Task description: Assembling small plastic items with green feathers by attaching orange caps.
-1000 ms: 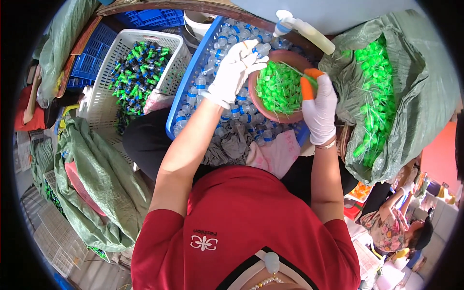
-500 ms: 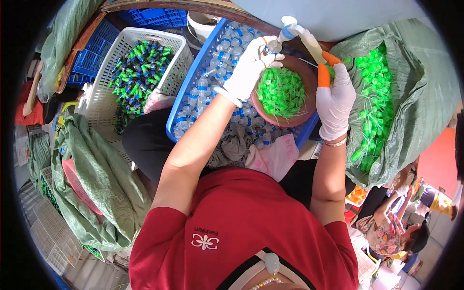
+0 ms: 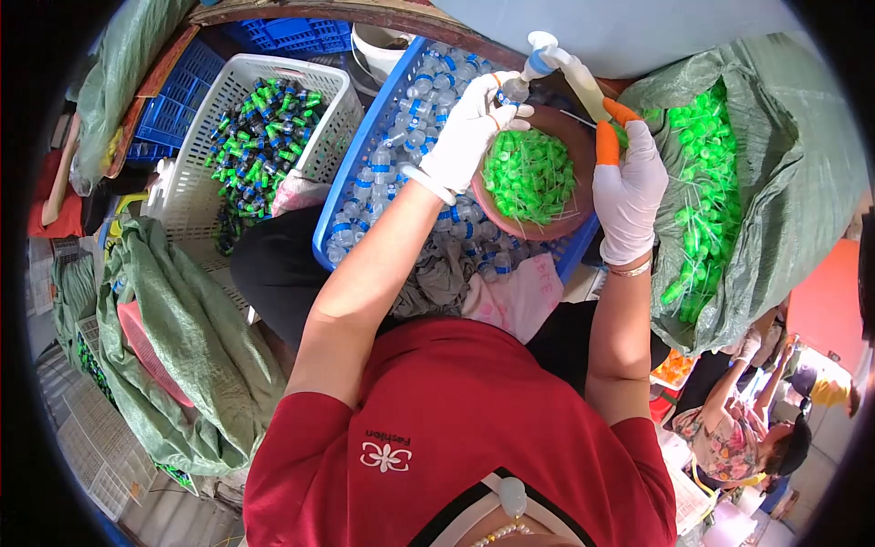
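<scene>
Head view. Left hand (image 3: 467,128) in a white glove, grip closed around a small clear plastic bottle with a blue band (image 3: 516,88), held above the round brownish bowl of bright green caps (image 3: 533,173). Right hand (image 3: 629,191), white-gloved with orange fingertips, grip wrapped about a pale squeeze dispenser with a white nozzle (image 3: 570,68), at one o'clock from the bottle and meeting its mouth. Likely risks: nozzle missing the narrow mouth and spilling into the bowl; bottle slipping from gloved fingers into the blue crate of similar bottles (image 3: 401,146) at seven o'clock.
</scene>
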`<state>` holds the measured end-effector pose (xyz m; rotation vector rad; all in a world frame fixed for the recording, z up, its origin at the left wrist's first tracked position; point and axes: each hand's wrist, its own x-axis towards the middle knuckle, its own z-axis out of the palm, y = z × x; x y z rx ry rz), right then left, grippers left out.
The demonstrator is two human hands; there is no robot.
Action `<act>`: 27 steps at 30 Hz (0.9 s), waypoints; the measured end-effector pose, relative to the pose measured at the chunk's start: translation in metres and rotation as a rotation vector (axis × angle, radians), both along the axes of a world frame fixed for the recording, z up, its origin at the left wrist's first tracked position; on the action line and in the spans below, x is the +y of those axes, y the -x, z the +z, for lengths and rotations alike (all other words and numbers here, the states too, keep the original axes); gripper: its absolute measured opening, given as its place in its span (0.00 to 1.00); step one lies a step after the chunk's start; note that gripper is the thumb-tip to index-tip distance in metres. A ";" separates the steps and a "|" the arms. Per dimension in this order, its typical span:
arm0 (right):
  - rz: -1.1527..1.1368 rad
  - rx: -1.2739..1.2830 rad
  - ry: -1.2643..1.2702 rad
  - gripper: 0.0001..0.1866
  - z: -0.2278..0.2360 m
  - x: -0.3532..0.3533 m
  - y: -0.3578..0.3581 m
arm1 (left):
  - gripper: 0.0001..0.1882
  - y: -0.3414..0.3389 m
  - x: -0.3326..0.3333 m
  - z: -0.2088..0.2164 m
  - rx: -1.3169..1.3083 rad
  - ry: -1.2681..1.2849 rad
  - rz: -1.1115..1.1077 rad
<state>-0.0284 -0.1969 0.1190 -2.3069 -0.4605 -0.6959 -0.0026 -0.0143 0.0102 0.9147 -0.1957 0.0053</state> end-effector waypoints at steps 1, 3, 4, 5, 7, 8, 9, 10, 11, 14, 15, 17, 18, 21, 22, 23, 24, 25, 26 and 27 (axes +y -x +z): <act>0.002 -0.002 0.000 0.12 0.000 0.000 0.000 | 0.26 0.000 0.000 0.000 0.002 -0.005 0.000; 0.006 -0.008 -0.001 0.12 -0.001 0.000 -0.001 | 0.26 -0.001 0.001 0.001 0.003 -0.009 0.000; 0.009 -0.010 -0.001 0.12 -0.001 0.000 -0.001 | 0.26 -0.001 0.001 0.001 0.006 0.001 -0.001; 0.011 -0.013 -0.001 0.12 -0.001 -0.001 -0.001 | 0.26 -0.001 0.001 0.001 0.008 0.011 -0.002; 0.015 -0.020 -0.002 0.12 -0.001 -0.001 -0.002 | 0.26 0.000 0.001 0.001 0.009 0.021 -0.004; 0.017 -0.024 -0.002 0.12 -0.001 -0.001 -0.002 | 0.26 0.000 0.002 0.001 0.011 0.025 -0.003; 0.016 -0.027 -0.003 0.12 -0.002 -0.001 -0.002 | 0.26 0.000 0.002 0.001 0.012 0.029 -0.002; 0.018 -0.034 -0.002 0.12 -0.002 -0.001 -0.003 | 0.26 0.000 0.002 0.001 0.014 0.033 -0.001; 0.020 -0.042 -0.002 0.12 -0.002 -0.001 -0.003 | 0.26 -0.001 0.002 0.000 0.011 0.032 -0.003; 0.029 -0.085 0.004 0.12 0.002 -0.001 -0.002 | 0.25 -0.002 0.003 0.000 0.014 0.013 -0.016; 0.038 -0.115 0.008 0.13 0.004 0.000 -0.002 | 0.25 -0.001 0.004 0.000 0.009 0.010 -0.015; 0.049 -0.149 0.009 0.13 0.011 0.003 0.001 | 0.25 0.003 0.005 -0.001 0.035 -0.029 -0.010; 0.053 -0.114 -0.017 0.14 0.014 0.003 0.007 | 0.25 0.005 0.005 -0.002 0.048 -0.049 -0.008; 0.053 -0.040 -0.072 0.14 0.018 0.006 0.019 | 0.24 0.018 0.004 -0.006 0.046 -0.122 -0.039; 0.053 -0.014 0.005 0.14 0.012 0.007 0.020 | 0.24 0.023 0.003 -0.008 0.048 -0.156 -0.055; 0.054 0.013 0.083 0.14 0.004 0.006 0.020 | 0.24 0.028 0.002 -0.010 0.051 -0.158 -0.059; 0.055 0.041 0.161 0.14 -0.003 0.006 0.019 | 0.24 0.035 0.001 -0.012 0.030 -0.164 -0.100; 0.053 0.048 0.161 0.14 -0.010 0.004 0.020 | 0.24 0.044 -0.001 -0.011 0.012 -0.168 -0.140; 0.101 0.059 0.197 0.13 -0.017 0.003 0.019 | 0.24 0.051 -0.002 -0.010 -0.006 -0.170 -0.180; 0.154 0.069 0.232 0.12 -0.025 0.003 0.019 | 0.24 0.057 -0.004 -0.012 0.001 -0.169 -0.177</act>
